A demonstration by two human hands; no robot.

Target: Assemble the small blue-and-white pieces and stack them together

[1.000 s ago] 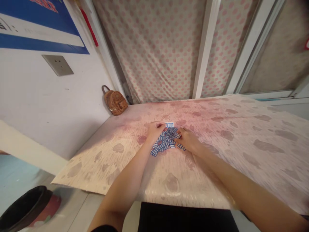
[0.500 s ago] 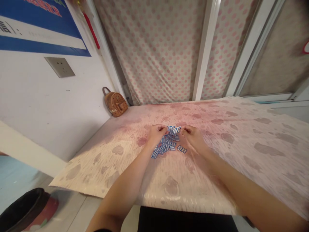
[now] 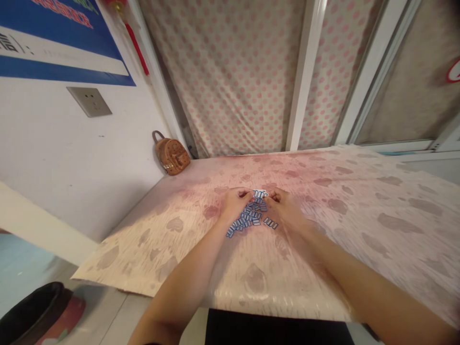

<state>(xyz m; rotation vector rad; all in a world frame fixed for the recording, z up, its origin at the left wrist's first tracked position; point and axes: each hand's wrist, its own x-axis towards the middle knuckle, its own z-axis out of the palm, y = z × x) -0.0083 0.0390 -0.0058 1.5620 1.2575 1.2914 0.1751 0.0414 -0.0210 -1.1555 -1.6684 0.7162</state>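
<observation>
Both my hands meet over the far end of a loose pile of small blue-and-white striped pieces (image 3: 245, 218) on the table. Between my fingertips is a white strip with blue stripes (image 3: 260, 194), like a short row of labels. My left hand (image 3: 235, 203) pinches its left end, and my right hand (image 3: 283, 203) has closed fingers at its right end. One separate striped piece (image 3: 270, 223) lies just right of the pile, below my right hand. My fingertips partly hide the strip's ends.
A patterned cream-and-pink cloth covers the table (image 3: 352, 230). Against the wall at the back left stands a small brown backpack-shaped bag (image 3: 174, 155). Curtained glass panels (image 3: 233, 86) rise behind the table. A dark-rimmed container (image 3: 39, 311) sits on the floor at lower left.
My right hand has moved slightly left, closer to my left hand. The strip that was tilted near the right fingers now lies level between both hands.
</observation>
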